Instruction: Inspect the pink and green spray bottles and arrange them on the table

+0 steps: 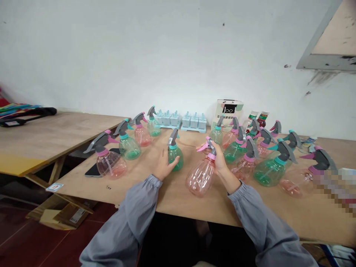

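My left hand (167, 164) is wrapped round the body of a green spray bottle (177, 158) with a grey head and turquoise collar, near the middle of the table. Closed about the neck and grey head of a clear pink spray bottle (200, 178), my right hand (218, 157) tilts it with the base toward me. Some fingers of that hand are hidden behind the head. Close by on the right stand a pink spray bottle (244, 167) and a green spray bottle (269, 172). To the left are another pink one (111, 165) and a green one (129, 147).
Pale blue ice-pop moulds (194, 123) stand at the back, beside a printed box (226, 113) and two small bottles with red contents (261, 119). A dark phone (93, 171) lies at the left edge of the wooden table (83, 189). A second table (69, 128) adjoins on the left.
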{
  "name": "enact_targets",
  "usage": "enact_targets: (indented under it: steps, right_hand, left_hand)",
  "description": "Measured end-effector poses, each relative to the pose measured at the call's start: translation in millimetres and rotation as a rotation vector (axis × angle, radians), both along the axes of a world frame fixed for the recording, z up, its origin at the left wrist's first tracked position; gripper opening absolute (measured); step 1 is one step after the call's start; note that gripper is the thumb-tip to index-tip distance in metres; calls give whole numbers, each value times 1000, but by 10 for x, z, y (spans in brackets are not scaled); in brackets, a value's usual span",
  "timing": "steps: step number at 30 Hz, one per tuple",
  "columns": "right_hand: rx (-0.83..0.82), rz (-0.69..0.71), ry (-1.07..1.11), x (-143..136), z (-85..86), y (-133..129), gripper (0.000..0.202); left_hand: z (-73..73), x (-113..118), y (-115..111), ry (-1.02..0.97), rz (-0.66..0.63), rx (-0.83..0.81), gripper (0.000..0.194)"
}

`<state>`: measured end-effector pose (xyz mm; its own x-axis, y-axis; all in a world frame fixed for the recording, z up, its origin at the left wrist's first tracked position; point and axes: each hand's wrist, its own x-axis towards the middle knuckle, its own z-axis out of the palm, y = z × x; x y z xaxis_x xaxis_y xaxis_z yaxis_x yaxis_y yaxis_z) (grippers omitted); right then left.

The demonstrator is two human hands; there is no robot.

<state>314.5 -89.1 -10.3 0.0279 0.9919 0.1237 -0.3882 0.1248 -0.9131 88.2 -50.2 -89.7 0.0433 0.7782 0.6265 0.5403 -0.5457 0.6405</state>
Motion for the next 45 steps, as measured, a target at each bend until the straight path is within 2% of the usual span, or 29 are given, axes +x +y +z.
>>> enact_targets:
  steps: [5, 10, 18, 21, 26, 29, 33, 38, 45]
  right_hand:
    - [132, -41, -97, -27, -1, -30, 46]
    - [287, -269, -206, 51, -83, 65, 53]
    - [507, -463, -670, 193, -102, 92, 24]
    - [451, -516, -763, 198, -220, 127, 28]
    - [312, -535, -744, 198, -503, 178, 40]
    - [330, -599, -721, 258, -609, 252, 55]
    - [387, -734, -717, 420, -710, 492, 74]
    - [438, -810, -821, 598, -851, 738, 81]
    - [462, -798, -920, 656, -943, 853, 83]
  left_hand:
    - [-3, -12, 6, 19, 14, -5, 74]
    - [-22, -20, 21, 28, 31, -13, 73]
    - [-38, -22, 40, 16, 12, 23, 70]
    - [-18, -18, 29, 13, 7, 23, 69]
    - [-7, -9, 10, 9, 11, -4, 69]
    - [-8, 0, 4, -2, 18, -16, 69]
    - [-9, 1, 5, -10, 20, -24, 68]
    - [-6, -6, 5, -11, 28, -59, 69]
    - [9, 7, -5, -15, 20, -40, 71]
